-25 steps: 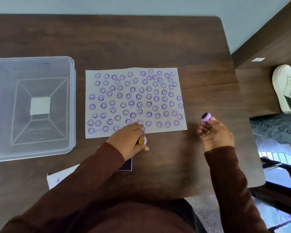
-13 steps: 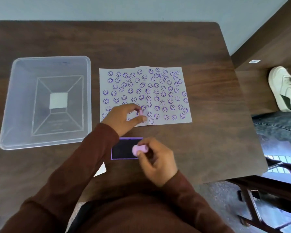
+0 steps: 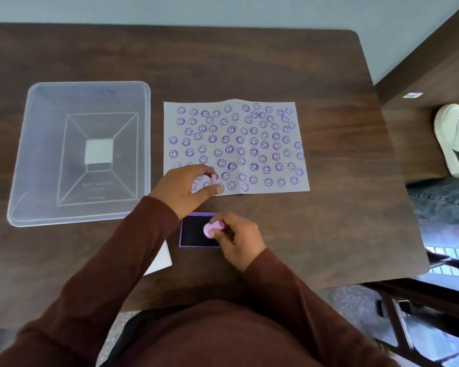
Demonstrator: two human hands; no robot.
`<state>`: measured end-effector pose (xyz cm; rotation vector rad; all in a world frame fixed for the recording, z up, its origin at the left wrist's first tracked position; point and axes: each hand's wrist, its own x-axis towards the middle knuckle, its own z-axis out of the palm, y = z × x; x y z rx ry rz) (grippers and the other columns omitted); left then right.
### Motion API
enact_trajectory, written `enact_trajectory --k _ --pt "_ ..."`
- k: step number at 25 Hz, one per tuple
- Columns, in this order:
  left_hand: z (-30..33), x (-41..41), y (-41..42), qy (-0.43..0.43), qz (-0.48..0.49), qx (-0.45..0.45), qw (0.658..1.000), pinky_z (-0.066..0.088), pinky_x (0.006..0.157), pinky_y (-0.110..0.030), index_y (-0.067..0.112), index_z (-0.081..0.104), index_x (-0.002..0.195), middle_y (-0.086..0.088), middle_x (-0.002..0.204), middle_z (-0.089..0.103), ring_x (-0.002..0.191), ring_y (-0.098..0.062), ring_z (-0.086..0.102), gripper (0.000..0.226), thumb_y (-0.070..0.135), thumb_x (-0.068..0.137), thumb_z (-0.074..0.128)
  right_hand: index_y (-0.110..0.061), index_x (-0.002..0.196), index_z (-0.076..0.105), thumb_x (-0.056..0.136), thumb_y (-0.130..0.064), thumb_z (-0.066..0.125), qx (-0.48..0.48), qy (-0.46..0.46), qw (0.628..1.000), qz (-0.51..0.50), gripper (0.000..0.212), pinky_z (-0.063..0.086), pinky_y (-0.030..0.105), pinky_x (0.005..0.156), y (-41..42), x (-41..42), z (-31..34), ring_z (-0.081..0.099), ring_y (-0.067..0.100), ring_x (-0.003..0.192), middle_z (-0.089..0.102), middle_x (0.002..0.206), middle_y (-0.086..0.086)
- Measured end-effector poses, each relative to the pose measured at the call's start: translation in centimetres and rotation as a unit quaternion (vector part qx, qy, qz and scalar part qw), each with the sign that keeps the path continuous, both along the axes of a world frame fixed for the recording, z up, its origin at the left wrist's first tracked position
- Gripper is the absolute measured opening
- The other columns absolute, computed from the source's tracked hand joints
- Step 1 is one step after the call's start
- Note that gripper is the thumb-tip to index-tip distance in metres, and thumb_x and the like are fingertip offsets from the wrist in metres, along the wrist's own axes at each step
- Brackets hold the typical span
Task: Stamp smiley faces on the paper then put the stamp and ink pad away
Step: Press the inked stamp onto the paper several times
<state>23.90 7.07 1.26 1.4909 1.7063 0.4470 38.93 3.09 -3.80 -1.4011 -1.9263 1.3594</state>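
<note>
A white paper (image 3: 260,144) covered with several purple smiley prints lies mid-table. My left hand (image 3: 186,189) rests over its lower left corner, pinching a small pink cap-like piece (image 3: 214,179) between thumb and fingers. Just below it, a dark ink pad with a purple rim (image 3: 192,231) lies open on the table. My right hand (image 3: 236,237) grips the pink stamp (image 3: 211,229) and holds it over the pad's right half. Whether the stamp's face touches the ink is hidden.
A clear plastic bin (image 3: 37,154) stands left of the paper. A white sheet corner (image 3: 162,260) sticks out under my left forearm. The dark wooden table (image 3: 342,221) ends at the right, where another person's white shoe (image 3: 453,139) and jeans show.
My right hand has carried the stamp from the table's right side over to the ink pad. My left hand has shifted up onto the paper's lower edge with the small pink piece.
</note>
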Motion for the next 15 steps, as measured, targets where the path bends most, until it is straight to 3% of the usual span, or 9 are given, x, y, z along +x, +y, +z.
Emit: enact_trajectory --k 1,3,5,7,8,10,11,13,15 --pt "-0.2 0.1 0.2 0.004 -0.004 -0.003 1.0 0.035 0.095 -0.023 0.016 0.063 0.108 0.001 0.118 0.066 0.114 -0.016 0.056 0.03 0.031 0.082 0.063 -0.002 0.083 0.064 0.078 0.0 0.058 -0.036 0.026 0.997 -0.055 0.009 0.042 0.004 0.066 0.2 0.4 0.5 0.058 -0.005 0.068 0.064 0.069 -0.008" --pt "-0.4 0.2 0.6 0.008 0.002 -0.008 1.0 0.037 0.097 -0.027 0.017 0.062 0.109 0.001 0.12 0.065 0.116 -0.017 0.055 0.031 0.033 0.082 0.062 -0.001 0.087 0.065 0.078 0.003 0.06 -0.044 0.059 0.991 -0.108 0.01 0.038 -0.002 0.064 0.7 0.9 1.0 0.055 -0.016 0.064 0.057 0.068 -0.018" --pt "-0.5 0.3 0.9 0.01 0.003 -0.011 1.0 0.038 0.098 -0.028 0.017 0.062 0.111 -0.001 0.121 0.065 0.116 -0.019 0.055 0.033 0.033 0.082 0.062 -0.004 0.084 0.064 0.08 -0.001 0.057 0.026 0.073 0.993 -0.089 0.009 0.041 0.003 0.067 1.0 0.4 1.5 0.058 -0.007 0.069 0.062 0.069 -0.01" --pt "-0.7 0.2 1.0 0.009 0.004 -0.007 1.0 0.037 0.097 -0.028 0.016 0.062 0.111 -0.002 0.121 0.065 0.116 -0.019 0.055 0.033 0.031 0.082 0.062 -0.006 0.08 0.062 0.079 -0.008 0.05 0.185 -0.008 0.983 -0.008 0.012 0.048 0.022 0.066 0.8 -0.2 0.5 0.059 0.014 0.067 0.067 0.07 0.005" --pt "-0.8 0.1 1.1 0.007 0.01 -0.01 1.0 0.038 0.099 -0.029 0.016 0.062 0.11 -0.002 0.121 0.065 0.116 -0.019 0.055 0.032 0.032 0.082 0.063 -0.006 0.08 0.061 0.077 -0.009 0.047 0.275 -0.093 0.956 0.048 0.014 0.049 0.029 0.06 0.7 -0.4 -0.5 0.059 0.023 0.062 0.067 0.067 0.008" --pt "-0.9 0.3 1.1 0.007 0.012 -0.02 1.0 0.038 0.102 -0.031 0.016 0.062 0.109 -0.001 0.12 0.065 0.117 -0.018 0.054 0.032 0.032 0.082 0.063 -0.007 0.082 0.06 0.071 -0.011 0.046 0.382 -0.219 0.889 0.126 0.018 0.049 0.025 0.049 0.1 -0.7 -2.3 0.059 0.025 0.052 0.065 0.061 0.006" --pt "-1.0 0.4 1.1 0.011 0.007 -0.02 1.0 0.038 0.1 -0.03 0.016 0.062 0.109 0.0 0.12 0.065 0.116 -0.018 0.054 0.031 0.031 0.082 0.063 -0.008 0.08 0.06 0.069 -0.011 0.046 0.388 -0.228 0.882 0.142 0.018 0.048 0.023 0.048 0.2 -0.6 -2.8 0.059 0.024 0.051 0.065 0.06 0.005" --pt "-1.2 1.1 1.0 0.018 -0.016 -0.018 1.0 0.035 0.092 -0.021 0.015 0.062 0.11 0.0 0.122 0.064 0.116 -0.016 0.054 0.031 0.031 0.083 0.062 -0.006 0.076 0.061 0.071 -0.004 0.048 0.273 -0.135 0.944 0.13 0.014 0.05 0.024 0.054 1.0 -0.2 -2.4 0.061 0.023 0.056 0.066 0.064 0.009" --pt "-1.3 1.9 1.0 0.023 -0.049 -0.005 0.999 0.033 0.089 -0.019 0.013 0.06 0.113 -0.003 0.124 0.063 0.117 -0.017 0.054 0.04 0.038 0.082 0.059 -0.005 0.078 0.062 0.077 0.0 0.054 0.042 0.011 0.999 -0.001 0.01 0.049 0.013 0.064 2.0 1.0 -0.9 0.06 0.003 0.063 0.068 0.071 0.008"
